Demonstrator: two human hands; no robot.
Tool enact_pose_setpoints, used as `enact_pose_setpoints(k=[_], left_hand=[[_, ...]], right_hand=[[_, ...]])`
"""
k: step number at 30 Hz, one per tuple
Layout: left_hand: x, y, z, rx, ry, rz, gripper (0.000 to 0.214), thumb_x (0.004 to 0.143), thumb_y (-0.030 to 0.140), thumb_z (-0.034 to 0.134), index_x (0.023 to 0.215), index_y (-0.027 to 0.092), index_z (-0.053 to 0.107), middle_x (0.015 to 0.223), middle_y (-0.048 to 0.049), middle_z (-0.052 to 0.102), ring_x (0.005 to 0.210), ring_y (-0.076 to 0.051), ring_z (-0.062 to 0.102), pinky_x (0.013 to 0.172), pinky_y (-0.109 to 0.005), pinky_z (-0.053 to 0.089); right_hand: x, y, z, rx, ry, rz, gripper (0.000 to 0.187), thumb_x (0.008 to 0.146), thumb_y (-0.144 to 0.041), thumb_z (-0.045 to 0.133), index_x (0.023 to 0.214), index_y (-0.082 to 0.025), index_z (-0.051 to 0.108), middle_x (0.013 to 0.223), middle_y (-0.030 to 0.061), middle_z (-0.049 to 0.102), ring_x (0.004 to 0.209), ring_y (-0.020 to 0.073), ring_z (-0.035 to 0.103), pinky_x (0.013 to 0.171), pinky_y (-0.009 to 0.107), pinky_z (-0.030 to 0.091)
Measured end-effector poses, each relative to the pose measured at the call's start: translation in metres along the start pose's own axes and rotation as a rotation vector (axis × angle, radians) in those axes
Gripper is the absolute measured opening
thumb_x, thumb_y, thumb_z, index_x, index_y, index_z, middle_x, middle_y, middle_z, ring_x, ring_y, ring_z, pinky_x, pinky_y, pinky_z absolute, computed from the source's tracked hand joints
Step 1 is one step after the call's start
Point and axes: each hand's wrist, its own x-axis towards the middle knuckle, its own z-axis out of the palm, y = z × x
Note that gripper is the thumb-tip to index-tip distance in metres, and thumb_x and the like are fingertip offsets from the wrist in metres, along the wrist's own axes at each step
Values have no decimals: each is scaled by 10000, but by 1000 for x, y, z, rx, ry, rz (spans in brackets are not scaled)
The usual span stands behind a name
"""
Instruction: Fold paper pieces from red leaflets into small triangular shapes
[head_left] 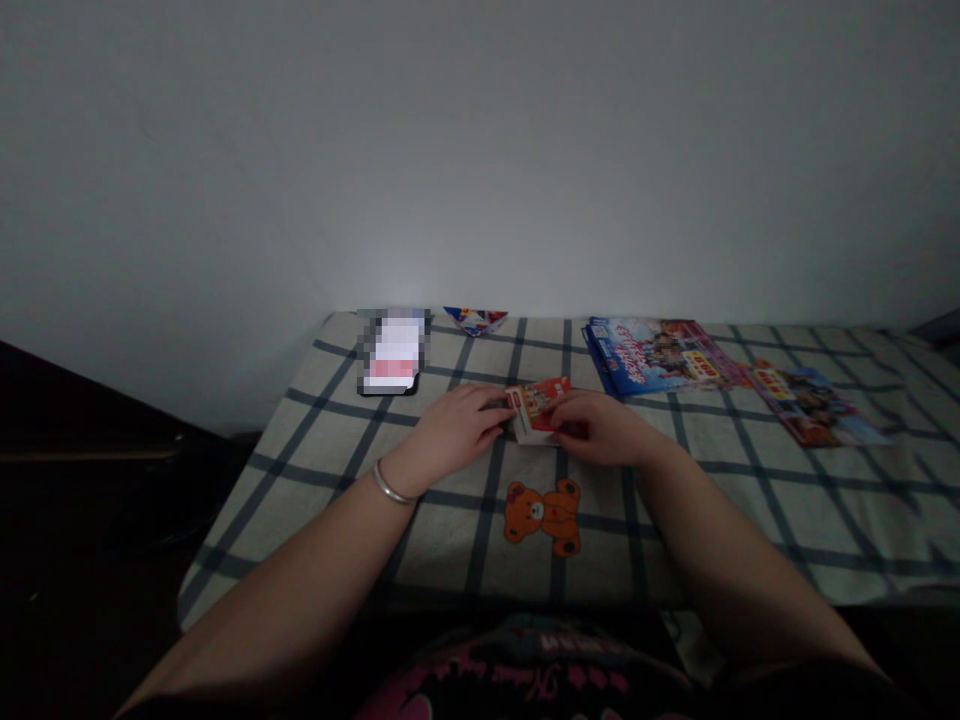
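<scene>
A small folded piece of red and white printed paper [537, 408] lies on the checked cloth [750, 480] in the middle. My left hand [454, 425], a silver bangle on its wrist, presses its closed fingers on the paper's left edge. From the right, my right hand [600, 428] pinches the paper's lower right part. Both hands rest on the cloth.
A phone [392, 352] with a lit screen lies at the back left. A small folded paper shape [475, 319] sits by the wall. Stacked colourful leaflets [652, 355] and another leaflet [814, 403] lie at the right. An orange bear print [543, 513] marks the cloth.
</scene>
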Motion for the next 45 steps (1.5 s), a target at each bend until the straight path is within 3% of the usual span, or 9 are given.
enact_pose_setpoints(k=[3, 7, 12, 16, 19, 21, 28, 36, 45], left_hand=[[0, -2, -1, 20, 4, -2, 279, 903, 216, 625, 1177, 232, 675, 1280, -72, 629, 1217, -267, 553, 1055, -516, 432], [1, -3, -2, 1, -11, 37, 268, 904, 214, 619, 1164, 209, 680, 1294, -78, 629, 1228, -251, 546, 1054, -459, 444], [2, -4, -3, -13, -19, 27, 250, 891, 203, 621, 1134, 199, 679, 1275, -73, 640, 1237, -246, 540, 1072, -447, 435], [4, -3, -3, -27, -23, 24, 228, 888, 196, 616, 1109, 193, 672, 1267, -68, 643, 1228, -248, 548, 1073, -444, 437], [4, -2, -3, -46, -30, 4, 238, 883, 192, 620, 1118, 184, 659, 1281, -67, 634, 1243, -256, 537, 1090, -443, 423], [4, -1, -2, -65, -33, -23, 257, 883, 191, 615, 1139, 173, 641, 1281, -76, 630, 1253, -256, 529, 1094, -438, 418], [3, 2, 4, -145, 28, -148, 333, 900, 202, 574, 1232, 182, 564, 1274, -93, 619, 1214, -241, 556, 1056, -431, 446], [5, 10, 3, -147, 55, -244, 499, 948, 334, 548, 1400, 152, 436, 1351, -128, 576, 1254, -264, 536, 1072, -436, 430], [7, 15, 2, -34, 77, -259, 540, 914, 385, 609, 1383, 155, 468, 1314, -133, 601, 1234, -289, 550, 1066, -449, 423]], right_hand=[[0, 3, 0, -21, -8, 38, 107, 846, -206, 608, 752, -226, 655, 740, -8, 678, 662, 144, 605, 629, 267, 455], [0, 5, 2, -132, -15, 126, 151, 914, -265, 561, 833, -219, 680, 732, 1, 676, 632, 148, 602, 576, 263, 412], [2, -3, 7, -362, 107, 284, 164, 930, -323, 566, 936, -236, 704, 851, 39, 740, 715, 195, 661, 607, 297, 445], [9, -4, 12, -366, 120, 242, 203, 947, -274, 530, 1064, -203, 680, 1083, 72, 732, 972, 235, 668, 872, 379, 507], [15, 4, 19, -360, 174, 195, 176, 930, -205, 518, 960, -181, 689, 1156, 88, 711, 1215, 274, 567, 1067, 449, 426], [18, 10, 24, -354, 195, 163, 167, 919, -186, 523, 946, -176, 688, 1195, 95, 695, 1287, 291, 512, 1113, 487, 385], [22, 17, 28, -274, 199, 168, 102, 901, -193, 553, 903, -183, 655, 1174, 115, 684, 1124, 273, 593, 1032, 483, 439], [22, 17, 36, -111, 234, 162, 53, 871, -195, 611, 902, -197, 654, 1049, 90, 677, 1035, 245, 608, 968, 446, 474], [22, 10, 41, -40, 367, 159, 51, 873, -221, 638, 886, -214, 687, 913, 61, 631, 893, 217, 612, 830, 379, 520]])
